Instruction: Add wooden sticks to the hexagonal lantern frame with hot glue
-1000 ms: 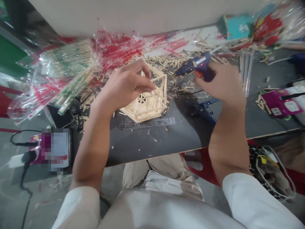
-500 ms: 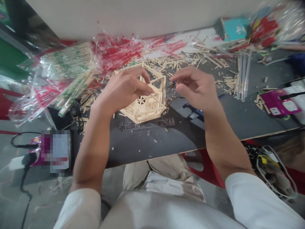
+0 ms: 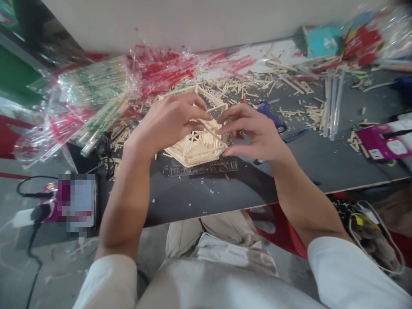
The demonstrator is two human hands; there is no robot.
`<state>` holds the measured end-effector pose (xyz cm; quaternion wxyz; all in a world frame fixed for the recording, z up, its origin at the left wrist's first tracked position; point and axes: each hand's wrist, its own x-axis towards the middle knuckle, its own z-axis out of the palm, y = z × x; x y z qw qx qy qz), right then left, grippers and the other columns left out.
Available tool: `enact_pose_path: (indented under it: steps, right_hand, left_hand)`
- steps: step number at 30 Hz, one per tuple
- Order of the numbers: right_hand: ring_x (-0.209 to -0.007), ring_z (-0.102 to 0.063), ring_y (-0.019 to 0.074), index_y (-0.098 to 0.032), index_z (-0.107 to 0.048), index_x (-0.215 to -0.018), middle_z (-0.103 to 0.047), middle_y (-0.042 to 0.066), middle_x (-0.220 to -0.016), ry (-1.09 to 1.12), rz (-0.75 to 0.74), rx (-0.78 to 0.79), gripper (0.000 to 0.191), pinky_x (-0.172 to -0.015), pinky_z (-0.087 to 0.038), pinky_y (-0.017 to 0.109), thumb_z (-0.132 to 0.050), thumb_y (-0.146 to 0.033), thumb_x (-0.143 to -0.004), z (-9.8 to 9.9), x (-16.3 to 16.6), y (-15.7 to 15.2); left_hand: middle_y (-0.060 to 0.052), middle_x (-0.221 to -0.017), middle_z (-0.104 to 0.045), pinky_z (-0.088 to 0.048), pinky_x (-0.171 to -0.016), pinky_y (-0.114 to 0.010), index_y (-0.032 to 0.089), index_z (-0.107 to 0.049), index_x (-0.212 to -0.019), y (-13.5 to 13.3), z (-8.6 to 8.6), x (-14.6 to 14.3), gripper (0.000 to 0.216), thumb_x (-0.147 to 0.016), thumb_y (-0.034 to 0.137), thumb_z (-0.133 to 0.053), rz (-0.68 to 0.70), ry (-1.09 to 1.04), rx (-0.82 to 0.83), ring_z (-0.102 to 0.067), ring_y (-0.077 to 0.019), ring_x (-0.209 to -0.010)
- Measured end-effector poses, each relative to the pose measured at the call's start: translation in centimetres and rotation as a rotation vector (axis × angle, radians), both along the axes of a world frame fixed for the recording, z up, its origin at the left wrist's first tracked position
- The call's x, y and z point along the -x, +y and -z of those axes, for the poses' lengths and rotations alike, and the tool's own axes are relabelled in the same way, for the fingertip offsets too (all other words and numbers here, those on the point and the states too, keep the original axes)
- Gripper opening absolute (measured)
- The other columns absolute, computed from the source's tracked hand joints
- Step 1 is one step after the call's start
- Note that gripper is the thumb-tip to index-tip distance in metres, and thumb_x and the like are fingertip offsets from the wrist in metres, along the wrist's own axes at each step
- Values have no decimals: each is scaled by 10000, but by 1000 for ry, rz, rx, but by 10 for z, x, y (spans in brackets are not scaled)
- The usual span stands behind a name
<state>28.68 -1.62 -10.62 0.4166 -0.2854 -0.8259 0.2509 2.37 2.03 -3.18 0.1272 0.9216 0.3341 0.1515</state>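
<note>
A six-sided openwork frame of thin wooden sticks [image 3: 199, 156] sits on the dark tabletop, narrowing inward in stacked layers. Over its far left part is my left hand [image 3: 175, 116], thumb and forefinger pinched on a thin wooden stick [image 3: 215, 132] that slants down to the frame's right corner. My right hand [image 3: 254, 131] is at the frame's right side with fingers apart and curved. Its thumb tip is by the lower right corner; I cannot tell whether it touches. A blue glue gun [image 3: 269, 112] lies just beyond my right hand, partly hidden by it.
A clear ruler [image 3: 204, 168] lies before the frame. Cut stick pieces [image 3: 238, 86] litter the back. Bagged sticks [image 3: 96, 81] and red plastic wrappers [image 3: 167, 68] are piled left. Clear glue sticks [image 3: 333, 107] and a purple power strip [image 3: 383, 141] lie right; a phone [image 3: 82, 204] is lower left.
My right hand has come left and slightly down to the frame, its fingers spreading. The blue glue gun now shows beyond it. My left hand stays nearly where it was, on the stick.
</note>
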Motion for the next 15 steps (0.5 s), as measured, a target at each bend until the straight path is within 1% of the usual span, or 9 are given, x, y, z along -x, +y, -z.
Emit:
enact_pose_path:
  steps: [3,6,8,11,13,15]
  right_hand:
    - [-695,-529,139,-411,-767,-1176,-661,43,-1256,-17,0,12,382,-623,-538,355,-803,-628,-863,4,0,1]
    - [-713,-531,134,-430,-758,-1228,-652,38,-1276,10,-51,29,389,-628,-524,337,-823,-570,-871,9,-2,4]
    - [-752,-549,137,-432,-747,-1270,-642,39,-1297,5,-90,47,422,-643,-522,328,-815,-576,-879,12,-3,6]
    - [-807,-575,149,-432,-738,-1298,-618,48,-1327,-5,-105,60,468,-657,-525,322,-795,-628,-877,14,-3,9]
    - [-822,-581,156,-437,-738,-1299,-611,54,-1327,-2,-95,62,489,-654,-528,322,-795,-654,-865,14,-3,9]
    - [-831,-582,163,-443,-736,-1304,-611,56,-1314,-2,-91,66,500,-654,-533,325,-795,-663,-859,13,-2,9]
  left_hand:
    - [-45,-1299,-751,-554,-949,-400,296,-789,-1227,3,-3,6,260,-987,307,-690,-43,-4,-11,-721,-259,-1131]
    - [-60,-1261,-769,-554,-931,-407,254,-800,-1193,7,-7,14,237,-974,270,-710,-93,-3,-39,-720,-249,-1078]
    - [-74,-1212,-790,-552,-948,-431,233,-813,-1142,10,-9,19,208,-982,273,-686,-127,15,-49,-714,-258,-1061]
    - [-59,-1163,-811,-542,-954,-451,273,-826,-1095,12,-9,23,245,-1012,300,-597,-125,39,-42,-713,-255,-1014]
    - [-32,-1122,-822,-537,-900,-430,308,-830,-1076,13,-8,23,274,-1013,310,-564,-99,16,-42,-718,-235,-950]
    - [-11,-1088,-828,-525,-839,-403,317,-833,-1061,12,-7,22,285,-1008,322,-553,-91,-7,-50,-714,-218,-913]
